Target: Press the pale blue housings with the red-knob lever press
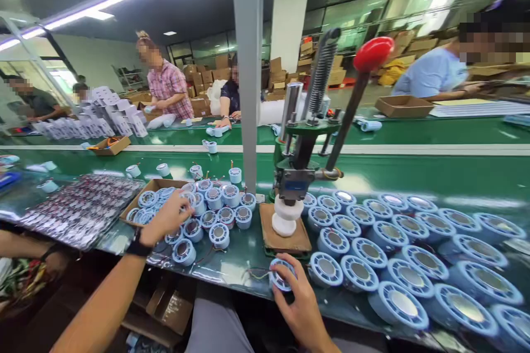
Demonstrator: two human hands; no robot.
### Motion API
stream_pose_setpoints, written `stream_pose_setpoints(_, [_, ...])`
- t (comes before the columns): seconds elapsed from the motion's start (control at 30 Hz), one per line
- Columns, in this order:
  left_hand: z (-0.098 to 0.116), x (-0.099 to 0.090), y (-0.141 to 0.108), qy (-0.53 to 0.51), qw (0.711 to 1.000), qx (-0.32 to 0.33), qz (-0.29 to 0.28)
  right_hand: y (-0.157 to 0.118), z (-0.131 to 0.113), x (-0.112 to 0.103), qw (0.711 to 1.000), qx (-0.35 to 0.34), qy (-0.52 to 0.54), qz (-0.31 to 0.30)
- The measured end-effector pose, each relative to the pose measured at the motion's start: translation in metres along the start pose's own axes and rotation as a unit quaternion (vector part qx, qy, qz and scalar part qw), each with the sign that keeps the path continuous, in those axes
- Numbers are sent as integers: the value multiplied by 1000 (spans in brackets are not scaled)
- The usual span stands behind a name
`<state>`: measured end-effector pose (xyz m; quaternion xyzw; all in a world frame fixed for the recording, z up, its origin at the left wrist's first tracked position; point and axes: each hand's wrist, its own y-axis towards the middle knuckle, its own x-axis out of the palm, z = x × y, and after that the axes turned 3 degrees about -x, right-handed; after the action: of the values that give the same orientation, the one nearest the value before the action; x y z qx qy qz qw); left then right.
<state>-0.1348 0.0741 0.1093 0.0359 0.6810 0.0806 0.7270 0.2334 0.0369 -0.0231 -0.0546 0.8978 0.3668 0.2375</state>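
Observation:
My left hand, a black band at its wrist, reaches over the far side of the bench. Its fingers pinch a light blue plastic ring just right of a cardboard box of similar rings. Under and beside that hand stand several open blue round housings with wires. At the bench's front edge, my right hand grips a blue round housing, its wires trailing left. Between the hands and farther back stands a green hand press with a white round pressing head above a brown base pad.
Rows of blue housings with silver discs fill the right side. The press's red-knobbed lever leans up right. A tray of small dark parts lies left. A grey post rises behind the bench. Co-workers sit and stand beyond the green conveyor.

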Motion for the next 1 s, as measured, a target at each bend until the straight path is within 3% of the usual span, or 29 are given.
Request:
stream_pose_setpoints(0.07, [53,25,-35,-41,997,62,6,1,0,-3,1000,13,14,-18])
stream_pose_setpoints(0.13, [94,49,-63,-102,986,121,60,2,1,-8,999,16,21,-38])
stream_pose_setpoints(0.23, [125,70,-75,-121,975,117,145,2,2,-15,998,23,23,-54])
stream_pose_setpoints(0.4, [135,73,-64,-107,974,69,185,4,-1,-8,998,25,12,-65])
stream_pose_setpoints(0.6, [162,94,-92,-152,949,78,263,3,-11,21,999,28,-33,-23])
stream_pose_setpoints(0.7, [169,101,-96,-235,945,59,221,1,-14,23,998,26,-49,-18])
stream_pose_setpoints(0.83, [170,95,-91,-348,928,37,133,-1,-9,17,997,1,-60,-52])
stream_pose_setpoints(1.0, [171,94,-91,-359,924,5,129,4,-5,2,989,-44,-138,-28])
